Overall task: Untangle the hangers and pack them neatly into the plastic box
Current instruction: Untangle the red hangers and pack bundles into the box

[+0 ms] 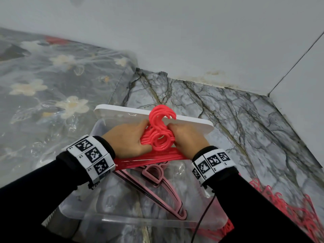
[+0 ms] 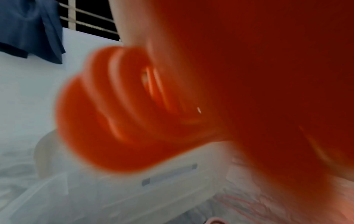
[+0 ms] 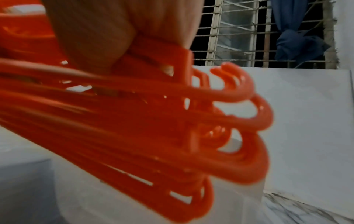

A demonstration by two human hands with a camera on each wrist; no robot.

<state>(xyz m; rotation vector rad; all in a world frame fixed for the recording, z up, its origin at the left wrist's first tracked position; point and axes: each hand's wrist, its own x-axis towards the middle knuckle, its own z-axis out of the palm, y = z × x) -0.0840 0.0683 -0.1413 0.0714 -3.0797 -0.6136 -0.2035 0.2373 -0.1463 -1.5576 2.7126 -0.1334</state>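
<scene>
Sleeves in black are reaching up from the bottom of the head view, each wrist wearing a white band (image 1: 91, 156) printed with black square markers. Just past the lower edge, a clear plastic box (image 1: 140, 220) is sitting on the marbled floor (image 1: 245, 123), and a few pale pink hangers (image 1: 163, 186) are lying inside it, slanting from the centre toward the lower right. Above the box, at the centre of the frame, both hands are gripping a bundle of red hangers (image 1: 157, 137): the left hand (image 1: 128, 139) is curling its fingers round the bundle's left side, and the right hand (image 1: 185, 137) is closing round its right side, so the hooks are standing up together between them. In the right wrist view the same red hangers (image 3: 172, 128) are fanning out from under the clenched fingers (image 3: 114, 37), their hooks pointing right. The left wrist view is mostly blurred red plastic. At the lower right of the head view, a heap of loose red hangers (image 1: 287, 207) is lying on the floor. Beyond the hands, a white lid (image 1: 122, 113) is leaning at the box's far side. A flowered sheet (image 1: 52, 85) is filling the upper left.
</scene>
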